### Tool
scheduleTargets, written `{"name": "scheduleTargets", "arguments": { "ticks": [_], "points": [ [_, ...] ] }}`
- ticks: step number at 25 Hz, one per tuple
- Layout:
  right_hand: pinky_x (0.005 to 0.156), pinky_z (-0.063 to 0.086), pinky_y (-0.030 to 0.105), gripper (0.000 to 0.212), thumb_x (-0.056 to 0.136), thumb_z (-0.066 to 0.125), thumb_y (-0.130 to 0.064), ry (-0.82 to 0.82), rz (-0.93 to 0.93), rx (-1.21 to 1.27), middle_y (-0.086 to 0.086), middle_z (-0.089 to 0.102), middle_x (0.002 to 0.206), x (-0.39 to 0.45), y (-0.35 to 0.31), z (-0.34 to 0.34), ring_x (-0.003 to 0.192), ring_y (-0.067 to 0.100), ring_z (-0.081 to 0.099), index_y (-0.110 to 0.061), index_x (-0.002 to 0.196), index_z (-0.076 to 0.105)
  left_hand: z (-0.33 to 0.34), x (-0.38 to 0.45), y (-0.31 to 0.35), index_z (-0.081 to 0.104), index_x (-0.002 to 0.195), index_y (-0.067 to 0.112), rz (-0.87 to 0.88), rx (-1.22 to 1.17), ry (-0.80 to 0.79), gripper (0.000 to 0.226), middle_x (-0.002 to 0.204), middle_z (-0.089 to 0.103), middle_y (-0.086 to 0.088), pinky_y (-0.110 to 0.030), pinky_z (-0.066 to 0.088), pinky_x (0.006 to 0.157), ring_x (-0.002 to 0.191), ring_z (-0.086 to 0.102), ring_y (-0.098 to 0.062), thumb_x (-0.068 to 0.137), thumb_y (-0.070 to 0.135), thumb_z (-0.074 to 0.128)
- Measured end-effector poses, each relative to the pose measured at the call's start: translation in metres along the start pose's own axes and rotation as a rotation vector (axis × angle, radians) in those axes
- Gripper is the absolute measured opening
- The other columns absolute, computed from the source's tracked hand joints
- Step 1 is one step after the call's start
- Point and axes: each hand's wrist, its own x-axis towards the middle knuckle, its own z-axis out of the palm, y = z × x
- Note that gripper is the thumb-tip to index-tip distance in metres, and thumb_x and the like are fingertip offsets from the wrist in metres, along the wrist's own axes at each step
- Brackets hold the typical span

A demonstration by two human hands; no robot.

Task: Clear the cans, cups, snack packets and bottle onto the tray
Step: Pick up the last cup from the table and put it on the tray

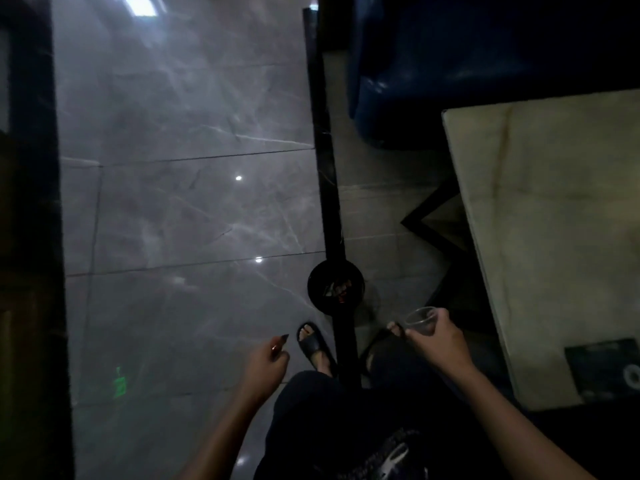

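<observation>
My right hand point(438, 341) grips a clear plastic cup point(420, 320) by its side, held over the floor near my feet. My left hand point(268, 363) hangs lower left with its fingers curled round a small dark object point(281, 341) that shows a reddish glint; the dim light hides what it is. Just ahead of both hands a round black container point(320, 285) stands on the floor, with reddish scraps point(339, 289) inside. No cans or bottle appear in the view.
A pale marble-topped table point(554, 220) fills the right side, with a dark square item point(602, 368) on its near corner. A blue sofa point(450, 64) lies beyond it. Glossy grey floor tiles point(180, 202) spread left, and a black strip point(329, 185) runs along the floor.
</observation>
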Motion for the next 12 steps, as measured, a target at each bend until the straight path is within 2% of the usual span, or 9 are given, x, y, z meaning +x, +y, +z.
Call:
{"name": "scheduleTargets", "arguments": {
  "ticks": [2,5,9,12],
  "points": [
    [0.078,0.054,0.036,0.053,0.067,0.078,-0.047,0.041,0.065,0.040,0.002,0.066,0.098,-0.009,0.006,0.003,0.091,0.024,0.065,-0.026,0.105,0.048,-0.003,0.009,0.018,0.063,0.103,0.026,0.033,0.039,-0.067,0.018,0.095,0.072,-0.005,-0.034,0.051,0.074,0.083,0.066,-0.019,0.090,0.016,0.056],
    [0.073,0.050,0.031,0.052,0.068,0.082,-0.041,0.095,0.153,0.169,0.002,0.066,0.095,-0.016,0.013,0.010,0.089,0.023,0.065,-0.024,0.103,0.049,-0.011,0.029,0.058,0.065,0.103,0.031,0.106,0.076,-0.159,0.013,0.095,0.070,0.003,-0.029,0.050,0.076,0.086,0.066,-0.015,0.096,0.032,0.054],
    [0.075,0.049,0.031,0.050,0.069,0.083,-0.035,0.203,0.263,0.357,0.004,0.066,0.098,-0.008,0.012,0.018,0.087,0.022,0.063,-0.022,0.102,0.048,-0.029,0.064,0.114,0.063,0.114,0.031,0.114,0.201,-0.242,0.042,0.095,0.071,-0.008,-0.036,0.050,0.082,0.087,0.065,-0.023,0.101,0.051,0.029],
    [0.078,0.050,0.032,0.050,0.070,0.082,-0.039,0.224,0.332,0.477,0.001,0.064,0.094,0.002,0.004,0.022,0.091,0.025,0.065,-0.025,0.102,0.046,-0.044,0.096,0.151,0.061,0.124,0.024,0.140,0.340,-0.296,0.060,0.097,0.070,-0.007,-0.035,0.050,0.080,0.087,0.065,-0.022,0.093,0.058,0.023]
  ]
}}
